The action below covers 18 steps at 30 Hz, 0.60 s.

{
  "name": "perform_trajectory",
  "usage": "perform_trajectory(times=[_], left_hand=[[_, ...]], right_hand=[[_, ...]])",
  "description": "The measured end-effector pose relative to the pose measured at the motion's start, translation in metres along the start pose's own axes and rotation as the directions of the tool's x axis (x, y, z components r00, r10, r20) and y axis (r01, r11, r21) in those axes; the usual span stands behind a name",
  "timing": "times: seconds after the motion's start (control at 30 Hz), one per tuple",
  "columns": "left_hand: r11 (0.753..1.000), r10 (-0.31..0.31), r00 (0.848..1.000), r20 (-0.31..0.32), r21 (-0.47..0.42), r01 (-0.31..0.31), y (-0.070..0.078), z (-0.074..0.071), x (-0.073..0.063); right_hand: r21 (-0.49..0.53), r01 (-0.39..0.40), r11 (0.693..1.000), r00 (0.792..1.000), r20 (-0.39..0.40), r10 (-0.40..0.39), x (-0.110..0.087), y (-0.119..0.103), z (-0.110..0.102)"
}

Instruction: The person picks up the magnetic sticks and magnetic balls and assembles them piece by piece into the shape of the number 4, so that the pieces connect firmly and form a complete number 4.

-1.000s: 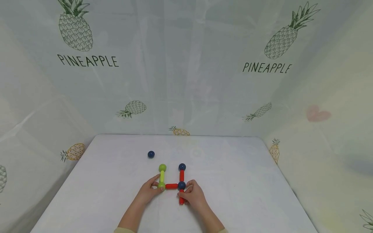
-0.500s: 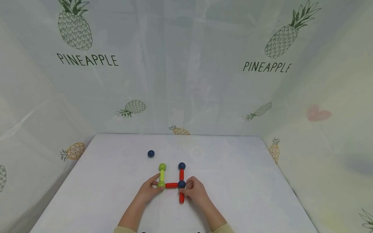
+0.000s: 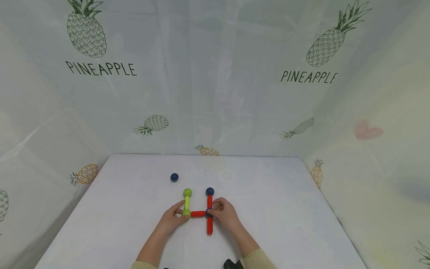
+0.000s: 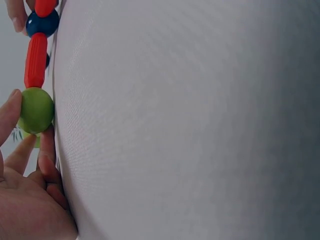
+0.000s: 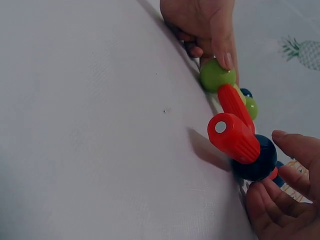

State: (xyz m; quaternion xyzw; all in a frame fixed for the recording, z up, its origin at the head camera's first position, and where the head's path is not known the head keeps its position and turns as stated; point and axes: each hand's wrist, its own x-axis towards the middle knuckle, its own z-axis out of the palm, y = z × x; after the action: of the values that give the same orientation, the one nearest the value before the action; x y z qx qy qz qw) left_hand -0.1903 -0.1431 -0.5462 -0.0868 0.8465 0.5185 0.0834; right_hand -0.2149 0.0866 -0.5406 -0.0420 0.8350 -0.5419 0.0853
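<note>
A frame of magnetic balls and rods lies on the white table. My left hand (image 3: 171, 220) holds the near green ball (image 4: 36, 110) between thumb and fingers. From that ball a yellow-green rod (image 3: 187, 203) runs away to a far green ball (image 3: 187, 192). A red rod (image 3: 198, 214) links it rightward to a dark blue ball (image 5: 256, 159). Thumb and fingers of my right hand (image 3: 226, 215) are round this blue ball, partly covering it in the head view. One red rod (image 3: 209, 226) points from it toward me; another red rod (image 3: 209, 201) leads to a far blue ball (image 3: 209, 191).
A loose dark blue ball (image 3: 174, 177) lies behind the frame on the left. The white table (image 3: 268, 209) has a pineapple-print curtain (image 3: 215, 93) behind and at its sides. A black object (image 3: 232, 264) shows by the right sleeve.
My right hand has slid away from me, from the near red rod up to the middle blue ball, leaving that rod uncovered. My left hand stays on the near green ball.
</note>
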Motion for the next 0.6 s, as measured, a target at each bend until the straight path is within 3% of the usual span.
perform_trajectory(times=[0.6], left_hand=[[0.999, -0.032, 0.999, -0.006, 0.003, 0.032, -0.005, 0.003, 0.005]], right_hand=[[-0.047, -0.011, 0.999, 1.000, -0.023, 0.010, 0.019, -0.005, 0.005]])
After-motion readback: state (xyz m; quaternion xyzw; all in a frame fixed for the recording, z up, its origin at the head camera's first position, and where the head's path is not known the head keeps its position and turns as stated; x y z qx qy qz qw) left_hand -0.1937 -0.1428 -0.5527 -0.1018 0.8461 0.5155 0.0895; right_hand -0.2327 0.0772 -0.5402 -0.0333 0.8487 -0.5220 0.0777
